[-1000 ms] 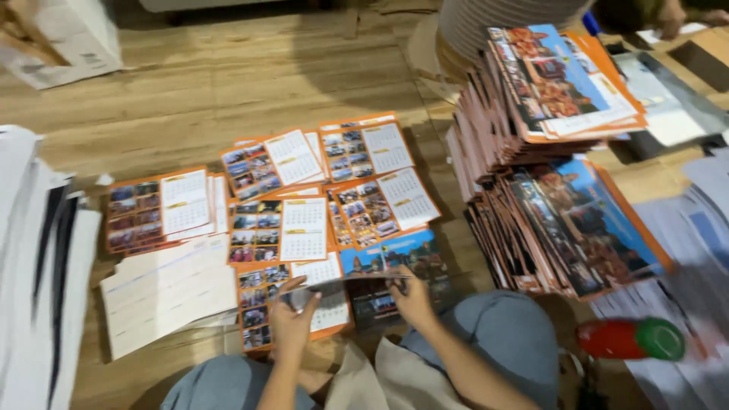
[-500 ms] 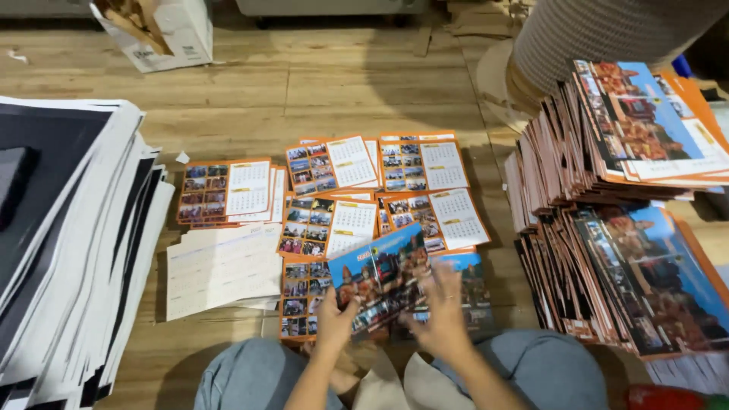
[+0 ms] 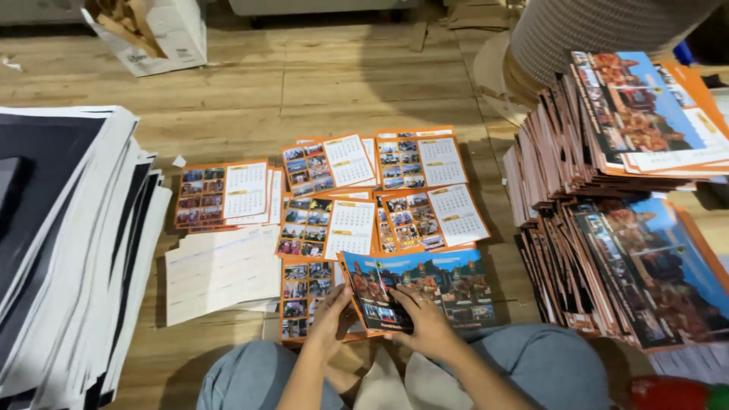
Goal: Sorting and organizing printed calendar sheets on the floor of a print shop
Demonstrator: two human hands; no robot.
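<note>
1. The person sits on the wooden floor (image 3: 319, 91), knees in blue trousers at 6 o'clock of the view.
2. The left hand (image 3: 332, 317) rests with fingers spread on the left edge of a blue picture sheet (image 3: 440, 285); its grip lies flat and is not pinching.
3. The right hand (image 3: 425, 323) lies over the lower middle of the same sheet, fingers curled on the paper; I cannot tell whether its grip pinches an edge.
4. The blue picture sheet sits just in front of the knees, at 6 o'clock of the spread of calendar sheets, overlapping the lowest of them.
5. Orange-bordered calendar sheets (image 3: 345, 228) lie fanned on the floor at 12 o'clock of the hands, each with small photos and a date grid.
6. A plain pale sheet (image 3: 220, 269) lies at 9 o'clock of the hands, touching the calendar sheets.
7. A tall stack of printed sheets (image 3: 623, 228) stands at 3 o'clock.
8. A stack of dark-and-white sheets (image 3: 68, 243) lies at 9 o'clock, well apart.
9. A white cardboard box (image 3: 163, 38) stands at 11 o'clock, far back.
</note>
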